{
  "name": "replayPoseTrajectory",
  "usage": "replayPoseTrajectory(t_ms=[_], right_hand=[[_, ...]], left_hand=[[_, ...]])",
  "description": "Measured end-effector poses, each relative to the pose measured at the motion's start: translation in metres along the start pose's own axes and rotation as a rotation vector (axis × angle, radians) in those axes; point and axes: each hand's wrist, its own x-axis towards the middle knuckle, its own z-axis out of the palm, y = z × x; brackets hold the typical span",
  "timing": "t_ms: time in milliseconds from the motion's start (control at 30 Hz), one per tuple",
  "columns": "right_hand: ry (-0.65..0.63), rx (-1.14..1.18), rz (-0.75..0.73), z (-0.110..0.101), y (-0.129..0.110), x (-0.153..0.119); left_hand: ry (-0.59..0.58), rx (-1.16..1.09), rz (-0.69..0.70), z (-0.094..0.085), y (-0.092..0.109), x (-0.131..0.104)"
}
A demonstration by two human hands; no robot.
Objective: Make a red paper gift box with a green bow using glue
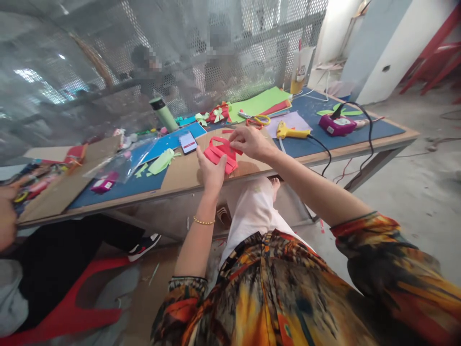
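Observation:
My left hand (212,170) grips a small red bag-shaped craft piece (215,154) with a loop like a handle at its top. The thumb lies across its front, above the brown cardboard at the table edge. My right hand (250,143) is closed in a pinch at the piece's upper right side, and its fingertips partly cover what they hold there. Close beyond my left hand lies a phone (188,142) with a lit screen. A yellow glue gun (292,130) rests on its side to the right of my right hand, near yellow-handled scissors (261,119).
Green sheets (257,103), a light green flask (163,114) and a drink cup (299,72) stand or lie at the back. A purple power socket (337,124) with black cords sits right. Light green cut pieces (161,162) lie left. Another person sits at far left on a red stool (86,293).

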Motion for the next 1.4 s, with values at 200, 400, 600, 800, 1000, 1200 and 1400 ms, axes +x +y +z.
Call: replayPoseTrajectory(t_ms=[200, 400, 600, 800, 1000, 1200, 1400], right_hand=[[-0.060, 0.055, 0.029, 0.009, 0.010, 0.007], [-0.077, -0.001, 0.023, 0.019, 0.023, 0.015], [-0.039, 0.011, -0.052, 0.022, 0.033, 0.019], [-0.056, 0.046, -0.051, 0.017, 0.036, 0.016], [-0.126, -0.039, -0.004, -0.001, 0.037, 0.012], [-0.170, -0.055, 0.003, -0.005, 0.032, 0.009], [-0.229, -0.126, -0.025, 0.000, 0.028, 0.012]], left_hand=[[-0.111, 0.396, 0.048, -0.024, 0.013, -0.018], [-0.198, 0.427, 0.495, -0.033, 0.033, 0.020], [-0.664, 0.379, 0.488, -0.015, 0.057, 0.064], [-0.745, 0.516, 0.319, -0.017, 0.076, 0.063], [-0.704, 0.526, 0.344, -0.020, 0.075, 0.070], [-0.713, 0.450, 0.258, -0.027, 0.073, 0.070], [-0.709, 0.438, 0.292, -0.026, 0.071, 0.072]])
